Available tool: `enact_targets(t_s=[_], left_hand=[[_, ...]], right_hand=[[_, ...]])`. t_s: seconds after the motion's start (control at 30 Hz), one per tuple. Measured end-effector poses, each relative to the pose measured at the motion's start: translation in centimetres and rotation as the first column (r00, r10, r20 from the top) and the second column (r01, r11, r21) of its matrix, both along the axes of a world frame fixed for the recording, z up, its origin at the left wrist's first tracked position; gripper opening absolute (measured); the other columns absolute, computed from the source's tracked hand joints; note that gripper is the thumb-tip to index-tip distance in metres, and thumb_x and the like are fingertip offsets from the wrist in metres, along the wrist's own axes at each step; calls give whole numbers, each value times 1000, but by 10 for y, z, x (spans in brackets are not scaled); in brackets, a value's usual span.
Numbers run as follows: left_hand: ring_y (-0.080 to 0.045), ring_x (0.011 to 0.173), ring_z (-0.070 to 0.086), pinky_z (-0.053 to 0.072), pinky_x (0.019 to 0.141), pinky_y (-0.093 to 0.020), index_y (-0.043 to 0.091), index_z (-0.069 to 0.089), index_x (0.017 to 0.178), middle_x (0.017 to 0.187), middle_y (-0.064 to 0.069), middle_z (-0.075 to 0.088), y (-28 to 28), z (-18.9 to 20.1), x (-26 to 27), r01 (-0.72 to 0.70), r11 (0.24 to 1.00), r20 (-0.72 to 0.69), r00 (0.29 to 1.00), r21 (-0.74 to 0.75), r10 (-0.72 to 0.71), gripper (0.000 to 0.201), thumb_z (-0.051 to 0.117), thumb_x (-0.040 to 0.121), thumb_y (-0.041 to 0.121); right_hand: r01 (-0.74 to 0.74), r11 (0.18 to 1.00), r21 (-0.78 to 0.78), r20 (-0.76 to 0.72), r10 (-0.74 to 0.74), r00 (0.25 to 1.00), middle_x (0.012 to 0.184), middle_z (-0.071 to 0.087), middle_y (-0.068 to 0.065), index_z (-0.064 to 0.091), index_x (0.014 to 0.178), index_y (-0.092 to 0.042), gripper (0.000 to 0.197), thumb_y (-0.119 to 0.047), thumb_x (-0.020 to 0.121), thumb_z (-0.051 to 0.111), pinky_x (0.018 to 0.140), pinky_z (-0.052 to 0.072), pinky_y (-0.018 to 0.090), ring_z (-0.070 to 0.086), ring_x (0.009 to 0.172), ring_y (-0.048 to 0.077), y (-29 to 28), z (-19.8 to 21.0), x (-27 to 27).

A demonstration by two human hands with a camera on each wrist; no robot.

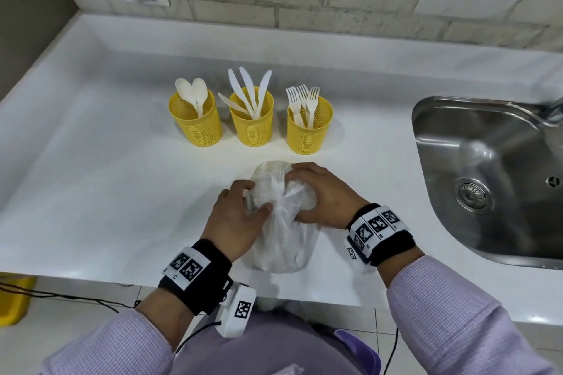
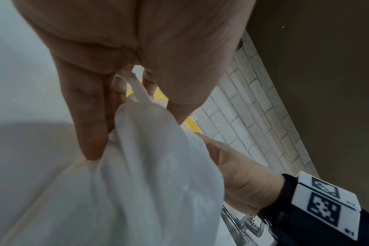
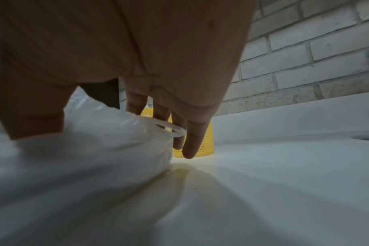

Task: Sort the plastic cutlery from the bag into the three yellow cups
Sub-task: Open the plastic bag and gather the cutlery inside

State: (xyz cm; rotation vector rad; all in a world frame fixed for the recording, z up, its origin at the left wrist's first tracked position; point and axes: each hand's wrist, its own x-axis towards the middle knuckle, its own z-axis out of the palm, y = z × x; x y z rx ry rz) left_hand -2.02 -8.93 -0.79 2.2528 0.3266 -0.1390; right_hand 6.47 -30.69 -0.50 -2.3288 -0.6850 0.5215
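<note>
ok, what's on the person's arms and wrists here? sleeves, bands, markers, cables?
Both arms wear pale lilac waffle-knit sleeves. Each wrist carries a black fabric band topped by white blocks printed with black square fiducial markers. A white camera box with another marker hangs under the left wrist, with a thin black cable running from it. Both hands are bare: left hand, right hand.

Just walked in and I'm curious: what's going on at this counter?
A person is sorting plastic cutlery. Both the left hand and the right hand grip a white plastic bag on the counter. Behind it, three yellow cups hold spoons, knives and forks.
</note>
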Motion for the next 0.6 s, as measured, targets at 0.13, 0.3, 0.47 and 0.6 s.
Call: enact_targets(t_s=[0.13,0.3,0.47,0.6], left_hand=[[-22,99,62,50,86,-36,24,48,128,107,-3,65,-1,10,1,-37,999,-54,998,-37,35,53,75,86,43],[-20,93,63,53,85,-38,30,42,124,109,-4,59,19,32,10,-113,994,34,993,-8,113,61,79,80,49],[-23,101,59,51,95,-38,34,59,127,114,-5,46,30,49,36,111,980,279,948,164,-154,45,77,87,27],[-29,103,56,49,97,-43,33,70,123,115,-7,46,25,42,59,367,862,232,857,349,-459,41,77,86,18]], right_hand=[[-46,997,-65,34,48,998,148,46,7,57,141,-18,79,-24,70,91,110,24,20,40,138,25,7,11,11],[61,993,-104,105,-50,993,154,41,0,52,140,-33,67,-39,78,77,116,34,49,38,143,25,-4,39,-3],[264,943,202,223,-307,925,101,53,-5,63,101,-22,28,-43,82,61,82,53,44,59,93,20,6,41,-48],[320,945,72,185,-328,926,90,50,-10,59,92,-23,25,-47,88,64,65,50,36,56,77,16,29,24,-67]])
